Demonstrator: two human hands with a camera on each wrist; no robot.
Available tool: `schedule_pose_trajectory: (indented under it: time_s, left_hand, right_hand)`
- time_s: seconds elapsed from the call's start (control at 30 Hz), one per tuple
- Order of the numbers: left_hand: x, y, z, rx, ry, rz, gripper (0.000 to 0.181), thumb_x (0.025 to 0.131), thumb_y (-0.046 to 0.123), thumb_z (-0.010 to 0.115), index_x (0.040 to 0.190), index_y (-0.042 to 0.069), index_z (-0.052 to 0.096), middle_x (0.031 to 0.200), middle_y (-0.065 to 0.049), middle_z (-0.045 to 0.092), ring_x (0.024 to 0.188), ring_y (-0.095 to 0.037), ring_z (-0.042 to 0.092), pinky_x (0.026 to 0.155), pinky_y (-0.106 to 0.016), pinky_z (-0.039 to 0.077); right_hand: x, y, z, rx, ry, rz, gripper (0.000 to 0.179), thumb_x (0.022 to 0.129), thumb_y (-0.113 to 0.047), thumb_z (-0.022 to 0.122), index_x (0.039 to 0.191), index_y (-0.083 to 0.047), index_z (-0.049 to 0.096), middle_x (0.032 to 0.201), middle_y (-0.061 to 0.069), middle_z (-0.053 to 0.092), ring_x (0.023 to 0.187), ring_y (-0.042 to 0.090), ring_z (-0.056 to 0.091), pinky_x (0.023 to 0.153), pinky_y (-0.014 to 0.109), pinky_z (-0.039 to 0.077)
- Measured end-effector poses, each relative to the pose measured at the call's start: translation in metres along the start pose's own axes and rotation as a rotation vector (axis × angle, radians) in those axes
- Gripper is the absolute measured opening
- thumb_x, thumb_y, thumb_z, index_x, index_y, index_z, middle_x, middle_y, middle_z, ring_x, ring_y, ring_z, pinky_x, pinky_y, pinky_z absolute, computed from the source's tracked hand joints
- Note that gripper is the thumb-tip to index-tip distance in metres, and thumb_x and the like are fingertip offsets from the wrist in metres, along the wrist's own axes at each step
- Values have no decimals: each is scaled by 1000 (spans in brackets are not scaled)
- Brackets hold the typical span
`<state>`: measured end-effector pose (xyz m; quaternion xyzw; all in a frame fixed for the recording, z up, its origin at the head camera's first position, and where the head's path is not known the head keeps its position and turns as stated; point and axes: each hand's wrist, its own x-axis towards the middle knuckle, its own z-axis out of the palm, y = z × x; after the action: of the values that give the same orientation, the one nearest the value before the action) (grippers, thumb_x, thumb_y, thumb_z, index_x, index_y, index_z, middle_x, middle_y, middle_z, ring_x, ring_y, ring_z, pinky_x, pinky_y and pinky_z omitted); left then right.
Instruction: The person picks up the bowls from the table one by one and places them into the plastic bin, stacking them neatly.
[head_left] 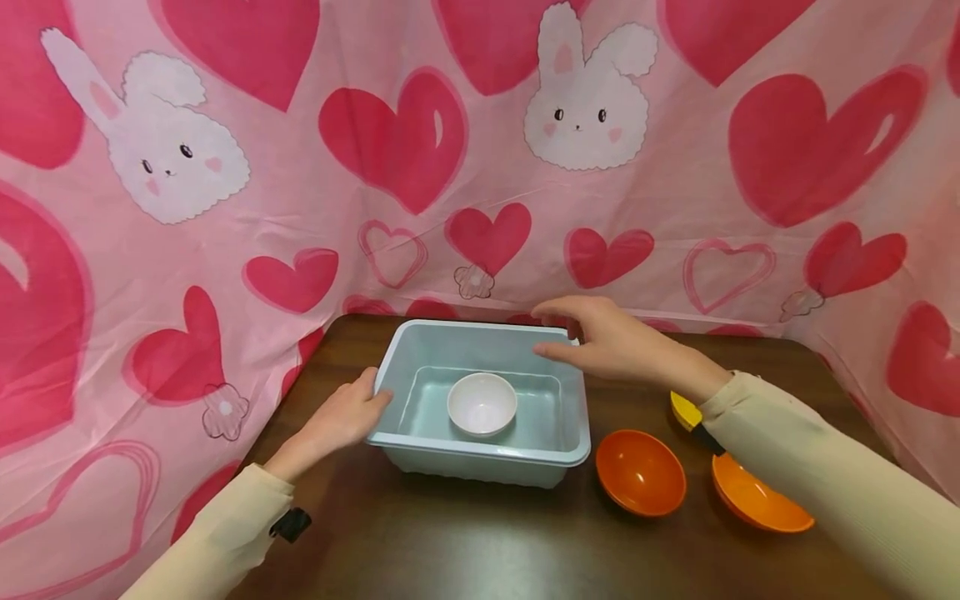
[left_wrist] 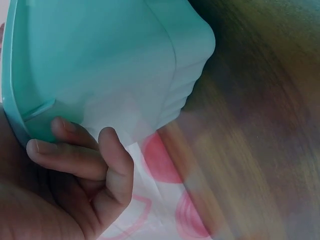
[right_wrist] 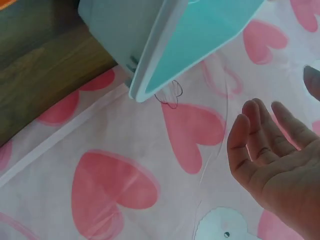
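Lower right, we see a glossy orange bowl (head_left: 641,483), a paler bowl (head_left: 756,498) and something yellow (head_left: 685,411) partly behind the right sleeve (head_left: 832,475). Mid-frame, the left hand (head_left: 345,417) grips the smooth rectangular tub (head_left: 480,468), round white bowl (head_left: 482,405) inside; the right hand (head_left: 609,336), fingers loosely parted, hovers beside.

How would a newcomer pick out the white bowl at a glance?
On the dark wooden table, find the pale blue rectangular basin whose rim the left hand grips. Inside, on its floor, sits the small round white bowl. Its white colour and place inside the basin set it apart from the deep orange bowl on the table to the right.
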<state>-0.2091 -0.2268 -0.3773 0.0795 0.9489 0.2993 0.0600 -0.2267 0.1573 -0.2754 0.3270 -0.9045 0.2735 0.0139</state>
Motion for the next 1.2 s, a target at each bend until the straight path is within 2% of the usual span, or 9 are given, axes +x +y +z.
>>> schedule_pose_trajectory:
  time_s: [0.17,0.33,0.43,0.67,0.8,0.97,1.03,1.13,1.2]
  left_hand:
    - [1,1,2,9,12,-2,46,106,25,52,141,-5,45,116,-20,66,92,-27,65,80,-48,56]
    - [2,1,3,22,35,14,41,107,23,50,138,-4,49,111,-18,68,90,-26,65,79,-47,54]
    - [2,1,4,24,33,14,42,107,24,50,138,-4,49,110,-17,68,89,-26,66,80,-47,55]
    - [0,1,4,16,21,6,46,107,25,50,141,-6,46,114,-19,67,91,-26,66,81,-48,57]
    - [0,0,5,11,19,2,48,107,24,51,143,-6,45,118,-21,67,93,-26,67,83,-50,58]
    - [0,-1,5,6,30,5,43,106,23,50,139,-5,47,114,-20,67,91,-28,67,84,-49,58]
    - [0,-1,5,6,33,7,43,106,22,50,139,-5,48,114,-21,67,90,-28,67,83,-49,58]
    - [0,0,5,7,36,11,43,106,22,50,140,-6,48,116,-22,67,91,-28,67,83,-49,58]
    - [0,0,5,5,40,11,43,106,22,50,140,-5,48,116,-21,67,91,-28,67,84,-49,58]
  right_hand:
    - [-20,2,-5,-26,50,3,58,93,-33,82,144,-13,62,118,-2,69,77,18,58,65,32,54]
    - [-45,0,-13,-70,136,38,60,92,-35,83,144,-15,61,104,-3,66,79,18,56,60,30,50]
    - [-61,-1,-18,-91,186,45,60,92,-36,83,144,-17,61,108,-4,66,83,17,55,60,29,49]
    - [-91,12,-16,-170,311,-40,54,87,-25,88,135,-17,64,114,-7,66,85,10,53,62,26,49]
    - [-106,20,-10,-184,299,28,58,84,-35,90,133,-17,64,116,-4,65,85,10,52,62,27,48]
    - [-123,27,-1,-181,248,157,80,78,-59,88,143,-21,59,105,-5,64,84,14,54,59,28,47]
    - [-130,30,3,-179,227,205,88,77,-65,86,147,-23,56,98,-5,61,84,15,55,62,31,48]
    - [-139,35,9,-184,202,255,94,77,-69,83,152,-23,51,107,-1,64,93,21,59,72,42,52]
    - [-145,39,12,-178,194,273,96,79,-68,83,156,-23,47,121,4,66,102,27,62,78,53,55]
